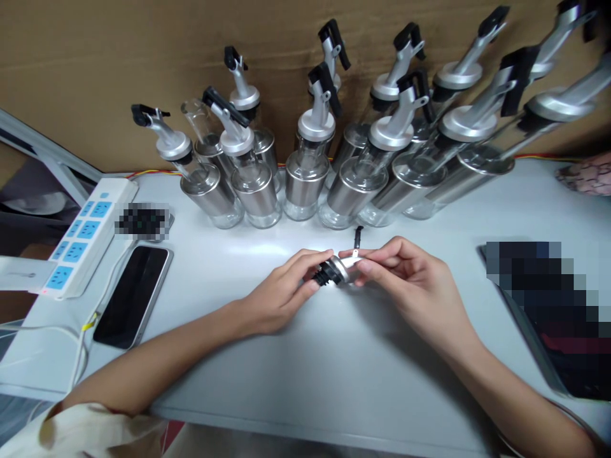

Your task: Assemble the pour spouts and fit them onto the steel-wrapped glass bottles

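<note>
Both hands hold one bottle pourer (340, 267) just above the table, in front of a group of glass bottles. The pourer has a black ribbed stopper, a silver collar and a silver spout with a small black flip lever standing up. My left hand (286, 286) pinches it around the collar and stopper end. The thumb and fingers of my right hand (405, 273) close on the spout end, hiding its tip. Behind the hands stand several glass bottles with steel sleeves; the middle one (306, 184) carries a similar pourer.
A brown cardboard panel (281, 38) rises behind the bottles. At the left lie a white power strip (86, 242), a phone (133, 296) and cables. A dark, partly blurred device (520, 318) lies at the right. One bottle (195, 114) at the back left shows a bare glass neck.
</note>
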The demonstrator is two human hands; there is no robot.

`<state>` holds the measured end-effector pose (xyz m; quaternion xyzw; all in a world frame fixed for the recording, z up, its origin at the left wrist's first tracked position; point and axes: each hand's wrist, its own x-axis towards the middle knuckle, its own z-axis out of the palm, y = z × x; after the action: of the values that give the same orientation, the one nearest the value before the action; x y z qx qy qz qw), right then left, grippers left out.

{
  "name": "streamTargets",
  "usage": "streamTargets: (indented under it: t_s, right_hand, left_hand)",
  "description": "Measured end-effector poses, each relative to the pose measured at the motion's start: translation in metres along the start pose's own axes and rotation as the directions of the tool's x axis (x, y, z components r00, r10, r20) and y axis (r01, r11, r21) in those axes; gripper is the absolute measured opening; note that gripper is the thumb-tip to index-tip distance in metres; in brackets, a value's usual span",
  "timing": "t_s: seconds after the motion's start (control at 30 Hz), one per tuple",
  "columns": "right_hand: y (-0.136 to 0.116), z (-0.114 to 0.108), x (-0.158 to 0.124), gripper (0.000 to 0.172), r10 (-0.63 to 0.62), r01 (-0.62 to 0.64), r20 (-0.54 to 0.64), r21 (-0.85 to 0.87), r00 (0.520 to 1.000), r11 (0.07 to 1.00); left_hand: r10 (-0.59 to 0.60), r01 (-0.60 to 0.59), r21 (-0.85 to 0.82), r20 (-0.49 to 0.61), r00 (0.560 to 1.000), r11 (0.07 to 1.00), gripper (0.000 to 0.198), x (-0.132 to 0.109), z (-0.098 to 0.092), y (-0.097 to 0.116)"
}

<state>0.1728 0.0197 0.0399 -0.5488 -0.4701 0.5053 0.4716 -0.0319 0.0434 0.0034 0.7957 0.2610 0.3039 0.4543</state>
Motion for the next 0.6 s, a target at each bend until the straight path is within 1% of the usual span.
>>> streamTargets:
  t_s: [0.1,0.17,0.27,0.47,0.6]
  right_hand:
    - [0.0005,0.0001,0.0001,0.033,-0.009,0.009,-0.014,0.0,1.0,1.0]
    - [0.0,0.0003,0.0001,0.034,-0.01,0.01,-0.018,0.004,1.0,1.0]
    - [-0.0012,0.0008,0.0001,0.035,-0.004,0.004,-0.01,0.009,1.0,1.0]
    - [-0.0014,0.0027,-0.0011,0.034,-0.021,0.022,-0.025,0.043,0.999,0.999]
    - [0.0002,0.0045,-0.0025,0.036,0.004,-0.004,0.002,0.058,1.0,0.998]
  left_hand:
    - [-0.043,0.043,0.002,-0.001,0.999,0.999,0.045,-0.0004,0.0004,0.0002]
    - [-0.037,0.037,0.007,-0.006,0.999,0.999,0.047,-0.0003,0.0002,0.0007]
    - [0.001,0.0,0.034,-0.026,1.0,0.999,0.049,0.0003,-0.0007,0.0017]
    - [0.137,-0.133,0.05,-0.066,0.988,0.99,0.049,0.0022,-0.0006,0.0009]
    - [0.138,-0.128,0.111,-0.09,0.986,0.986,0.049,0.002,0.0008,0.0008]
